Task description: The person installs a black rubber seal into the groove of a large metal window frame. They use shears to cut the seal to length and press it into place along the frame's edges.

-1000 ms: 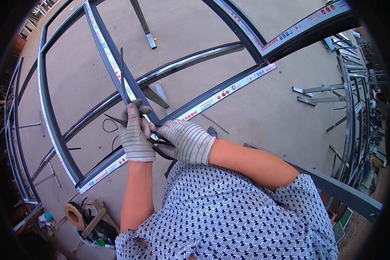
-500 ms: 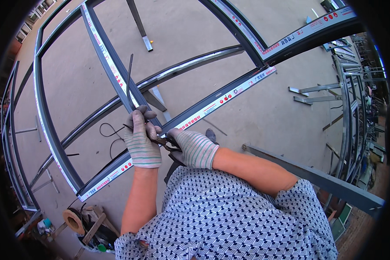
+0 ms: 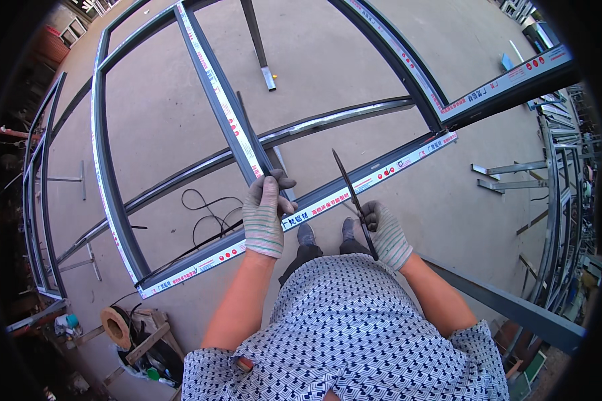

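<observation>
A dark grey metal window frame (image 3: 215, 79) with printed white film on its faces lies in front of me. My left hand (image 3: 264, 217), in a striped knit glove, is closed at the corner where the middle bar meets the near rail (image 3: 334, 200). Its fingers pinch the end of a thin black rubber strip (image 3: 243, 110), which runs up beside the middle bar; the pinch itself is partly hidden. My right hand (image 3: 386, 234), gloved too, is held apart on the right. It grips dark scissors (image 3: 346, 179), blades together, tip pointing up and away.
Loose black strip (image 3: 204, 207) lies coiled on the floor beyond the near rail. A spool (image 3: 116, 327) and a wooden stand are at lower left. A steel beam (image 3: 515, 297) crosses at right, near my arm. More frames (image 3: 37, 194) stand at far left; metal profiles crowd the right.
My right hand has drawn the scissors away from my left hand, to the right, and turned them upward. The left hand stays at the corner. The whole view has shifted.
</observation>
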